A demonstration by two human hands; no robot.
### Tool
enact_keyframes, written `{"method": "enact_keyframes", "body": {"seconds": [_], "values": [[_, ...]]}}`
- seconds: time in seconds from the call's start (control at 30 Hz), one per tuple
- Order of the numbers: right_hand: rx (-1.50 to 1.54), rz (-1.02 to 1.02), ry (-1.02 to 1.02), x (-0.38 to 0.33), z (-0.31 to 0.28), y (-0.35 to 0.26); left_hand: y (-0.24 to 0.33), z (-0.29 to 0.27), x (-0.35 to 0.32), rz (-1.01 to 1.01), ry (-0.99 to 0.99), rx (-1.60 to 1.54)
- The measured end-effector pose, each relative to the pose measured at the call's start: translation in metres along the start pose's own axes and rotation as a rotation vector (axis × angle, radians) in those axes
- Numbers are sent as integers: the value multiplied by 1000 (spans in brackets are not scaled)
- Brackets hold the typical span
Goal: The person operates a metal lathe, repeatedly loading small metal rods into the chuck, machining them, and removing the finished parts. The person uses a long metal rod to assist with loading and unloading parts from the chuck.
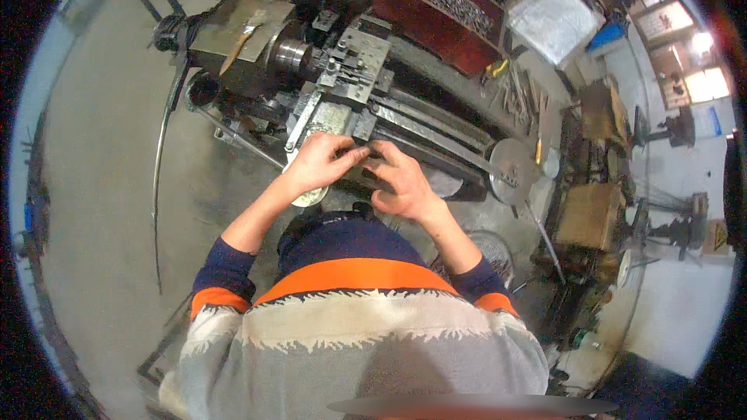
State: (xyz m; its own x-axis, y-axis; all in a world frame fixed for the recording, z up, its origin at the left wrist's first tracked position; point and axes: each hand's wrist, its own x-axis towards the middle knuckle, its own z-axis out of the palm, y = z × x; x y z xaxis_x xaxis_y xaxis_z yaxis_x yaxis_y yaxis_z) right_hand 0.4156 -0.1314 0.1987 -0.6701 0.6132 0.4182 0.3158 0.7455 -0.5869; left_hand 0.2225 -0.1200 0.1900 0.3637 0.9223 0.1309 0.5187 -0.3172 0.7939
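Observation:
My left hand (320, 162) and my right hand (403, 180) meet fingertip to fingertip in front of a lathe's carriage. The fingers of both are pinched together over a small dark spot, and what they hold is too small to make out. Just beyond them sits the metal tool post (354, 66) on its slide. Left of it the round steel chuck (293, 55) sticks out of the headstock (237, 31). A pale oval tray or plate (311, 197) shows partly beneath my left wrist.
Behind the lathe stands a dark red box (416, 31) filled with small metal parts. A plastic-covered block (554, 19) is beside it. Loose tools (525, 97) lie near a round metal disc (515, 165) at the bed's right end. A brush-like tool (237, 50) rests on the headstock.

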Motion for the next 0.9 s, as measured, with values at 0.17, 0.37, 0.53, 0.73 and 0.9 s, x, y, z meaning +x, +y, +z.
{"method": "enact_keyframes", "body": {"seconds": [0.17, 0.37, 0.53, 0.73, 0.9], "values": [[-24, -65, -98, 43, 23, -9, -43, -16, -22, -1, 68, -82], [-19, -126, -292, 89, 45, 2, -65, -48, -41, -58, 97, -154], [-280, -143, -346, 148, 58, 20, -78, -108, -60, -181, 80, -55], [-621, 37, -418, 213, 85, 84, -114, -184, -129, -418, 418, 136], [-574, 211, -505, 229, 103, 110, -130, -233, -212, -658, 573, 285]]}}
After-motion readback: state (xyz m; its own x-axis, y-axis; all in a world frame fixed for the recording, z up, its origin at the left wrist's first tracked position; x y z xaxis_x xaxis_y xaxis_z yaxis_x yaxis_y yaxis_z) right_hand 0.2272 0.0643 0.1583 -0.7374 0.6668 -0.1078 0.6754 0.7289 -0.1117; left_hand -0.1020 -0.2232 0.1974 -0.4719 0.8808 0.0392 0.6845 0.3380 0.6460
